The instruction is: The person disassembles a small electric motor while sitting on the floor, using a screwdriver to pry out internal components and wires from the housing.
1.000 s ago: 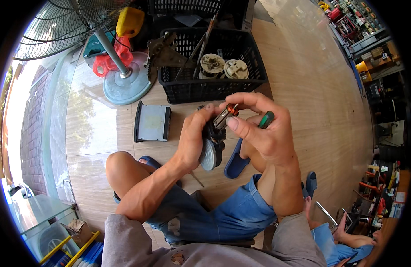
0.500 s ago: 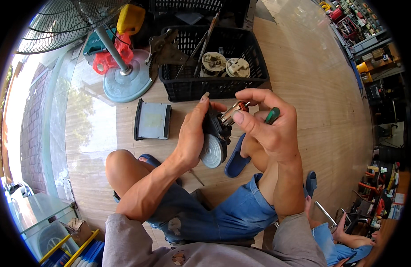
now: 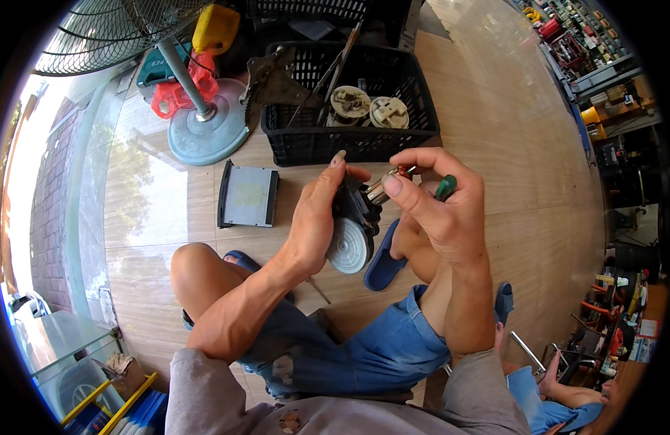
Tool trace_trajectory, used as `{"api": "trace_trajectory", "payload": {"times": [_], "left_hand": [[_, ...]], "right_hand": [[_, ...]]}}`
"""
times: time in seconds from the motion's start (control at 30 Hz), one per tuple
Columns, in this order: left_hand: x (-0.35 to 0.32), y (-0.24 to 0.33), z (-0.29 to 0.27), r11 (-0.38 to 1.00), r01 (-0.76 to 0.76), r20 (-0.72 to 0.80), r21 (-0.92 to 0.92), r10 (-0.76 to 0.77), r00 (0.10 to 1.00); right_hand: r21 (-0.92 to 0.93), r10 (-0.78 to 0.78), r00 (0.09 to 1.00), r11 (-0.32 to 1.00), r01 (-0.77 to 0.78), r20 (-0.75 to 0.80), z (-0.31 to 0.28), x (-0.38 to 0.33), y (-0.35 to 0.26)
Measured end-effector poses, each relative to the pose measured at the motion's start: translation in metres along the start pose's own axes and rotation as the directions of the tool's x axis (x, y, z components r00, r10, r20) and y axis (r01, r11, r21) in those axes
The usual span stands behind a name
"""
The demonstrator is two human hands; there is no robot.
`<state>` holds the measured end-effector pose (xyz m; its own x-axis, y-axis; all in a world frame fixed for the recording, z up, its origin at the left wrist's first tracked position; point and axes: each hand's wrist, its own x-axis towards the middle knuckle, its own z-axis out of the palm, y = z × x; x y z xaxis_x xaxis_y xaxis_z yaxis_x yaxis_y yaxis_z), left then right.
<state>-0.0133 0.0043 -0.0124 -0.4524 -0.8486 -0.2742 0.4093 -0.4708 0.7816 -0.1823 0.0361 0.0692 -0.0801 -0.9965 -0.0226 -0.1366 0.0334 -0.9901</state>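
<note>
Holding a small dark motor-like part with a pale ribbed round cap (image 3: pixel 349 245) above the knees, the left hand (image 3: pixel 315 221) is wrapping its palm and fingers around the part's far side, closed on it, with the forefinger standing up straight. The right hand (image 3: pixel 438 206) is pinching a short screwdriver with a metal shaft and green handle (image 3: pixel 446 186), its grip closed on the tool, thumb pressing the shaft near the tip where it is meeting the top of the part.

Judging from this, the tip could slip off whatever it is bearing on, since the part is being steadied only in the air over the lap and not on the floor; a slip would send the blade toward the left thumb or palm, which is sitting just beside it. Any small screw working loose could also drop onto the wooden floor (image 3: pixel 494 145) between the legs and the blue slipper (image 3: pixel 382 264), or roll toward the black plastic crate (image 3: pixel 349 141).

Compared with a second ago, both hands have drifted slightly right and upward, the right thumb has come further over the shaft, and the left forefinger is now lifting clear. The grey flat box (image 3: pixel 248 194) and fan base (image 3: pixel 204 134) are lying where they were.
</note>
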Motion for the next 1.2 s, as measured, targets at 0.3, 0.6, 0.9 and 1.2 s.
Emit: {"api": "trace_trajectory", "payload": {"times": [0.3,0.6,0.9,1.2], "left_hand": [[-0.002,0.001,0.001,1.0,-0.013,-0.019,0.013,0.013,1.0],[0.0,0.004,0.0,0.999,-0.027,-0.017,0.037,0.028,0.999],[-0.008,0.015,0.006,1.0,-0.001,0.019,0.002,0.001,1.0],[-0.008,0.019,0.006,1.0,-0.003,0.046,-0.014,0.004,0.999]], "right_hand": [[-0.039,-0.037,0.999,0.999,0.037,-0.008,-0.001,0.002,0.003],[-0.056,-0.036,0.999,0.998,0.035,-0.007,-0.004,0.005,0.004],[0.011,0.057,0.998,0.998,-0.057,-0.026,-0.006,0.003,-0.003],[0.025,0.164,0.985,0.986,-0.163,-0.056,-0.008,0.0,-0.009]]}}
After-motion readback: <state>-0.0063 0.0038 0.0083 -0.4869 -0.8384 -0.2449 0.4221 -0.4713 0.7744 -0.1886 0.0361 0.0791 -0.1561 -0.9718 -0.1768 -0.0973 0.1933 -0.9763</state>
